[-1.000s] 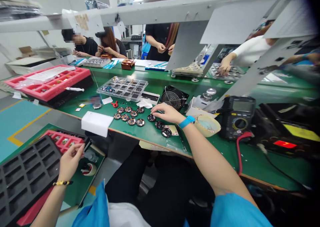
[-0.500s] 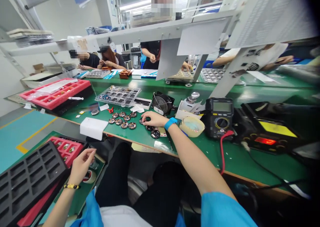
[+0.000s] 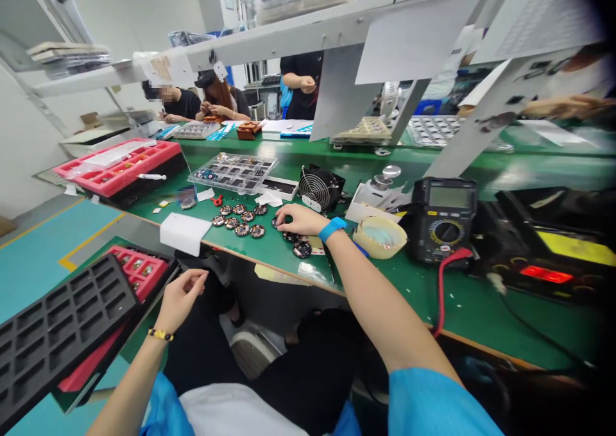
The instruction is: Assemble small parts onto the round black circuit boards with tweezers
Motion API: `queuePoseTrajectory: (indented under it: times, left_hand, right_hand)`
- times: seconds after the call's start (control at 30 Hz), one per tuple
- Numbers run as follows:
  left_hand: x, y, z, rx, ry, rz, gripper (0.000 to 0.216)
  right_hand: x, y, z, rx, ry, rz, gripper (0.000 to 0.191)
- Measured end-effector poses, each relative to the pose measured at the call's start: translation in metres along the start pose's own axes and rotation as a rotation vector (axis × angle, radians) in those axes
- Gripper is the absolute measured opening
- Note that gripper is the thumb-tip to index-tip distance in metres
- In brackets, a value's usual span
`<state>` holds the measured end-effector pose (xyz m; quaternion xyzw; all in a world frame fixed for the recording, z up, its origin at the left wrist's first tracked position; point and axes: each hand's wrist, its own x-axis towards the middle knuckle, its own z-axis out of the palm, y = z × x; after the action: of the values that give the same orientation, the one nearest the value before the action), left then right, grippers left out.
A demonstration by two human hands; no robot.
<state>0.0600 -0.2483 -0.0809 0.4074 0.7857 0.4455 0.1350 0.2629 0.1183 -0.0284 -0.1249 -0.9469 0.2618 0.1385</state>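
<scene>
A round circuit board [image 3: 275, 222] lies near the front edge of the green bench [image 3: 404, 292], partly hidden beneath the fingertips of the right hand [image 3: 302, 220]. The thumb and forefinger are drawn close together at its rim; whether they grip it cannot be told. Two more black-rimmed discs [image 3: 302, 249] sit just beside that hand, towards the front edge. To their left, a cluster of similar round boards [image 3: 241, 230] lies flat in loose rows.

The left hand [image 3: 185, 292] is below the front edge, over the person's lap, with a narrow gap between thumb and forefinger and nothing visible in it. Left of the cluster, a white foam sheet [image 3: 185, 232] overhangs the front edge. Behind the cluster are a red clip [image 3: 218, 201] and a clear compartment tray [image 3: 231, 172]; a black fan [image 3: 320, 188] stands behind the right hand. Farther right come a cream bowl [image 3: 380, 238], a digital multimeter [image 3: 445, 221] and a black unit with a lit red display [image 3: 547, 274].

A red foam tray [image 3: 120, 167] occupies the bench's left end. On a lower surface at left, a black compartment tray [image 3: 67, 320] lies tilted. Beyond the far edge, several co-workers [image 3: 226, 99] work with their hands.
</scene>
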Motion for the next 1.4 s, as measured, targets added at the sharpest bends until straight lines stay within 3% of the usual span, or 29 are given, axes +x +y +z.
queuePoseTrajectory:
  times: [0.13, 0.23, 0.4, 0.57, 0.7, 0.8, 1.2, 1.4]
  left_hand:
    - [0.001, 0.017, -0.006, 0.020, 0.026, 0.042, 0.038]
    - [0.017, 0.033, -0.005, 0.018, 0.053, 0.115, 0.035]
    - [0.071, 0.064, 0.012, 0.151, 0.021, 0.441, 0.029]
    - [0.133, 0.081, 0.041, 0.354, -0.137, 0.650, 0.045]
    - [0.162, 0.077, 0.060, 0.512, -0.260, 0.674, 0.056]
    - [0.170, 0.069, 0.063, 0.555, -0.317, 0.690, 0.059]
    - [0.201, 0.050, 0.032, 0.521, -0.409, 0.736, 0.053]
    - [0.210, 0.051, 0.021, 0.410, -0.376, 0.706, 0.039]
  right_hand:
    - [-0.001, -0.003, 0.001, -0.019, 0.004, -0.006, 0.005]
    - [-0.001, -0.005, -0.001, -0.038, 0.013, -0.008, 0.007]
    - [-0.001, -0.008, -0.003, -0.051, 0.041, 0.009, 0.004]
    - [-0.003, -0.010, -0.003, -0.049, 0.067, 0.048, 0.008]
    - [-0.005, -0.014, -0.005, -0.058, 0.080, 0.085, 0.010]
    - [-0.006, -0.014, -0.007, -0.063, 0.091, 0.109, 0.010]
    - [-0.010, -0.007, -0.012, -0.067, 0.121, 0.148, 0.009]
    - [-0.011, -0.006, -0.013, -0.064, 0.126, 0.166, 0.011]
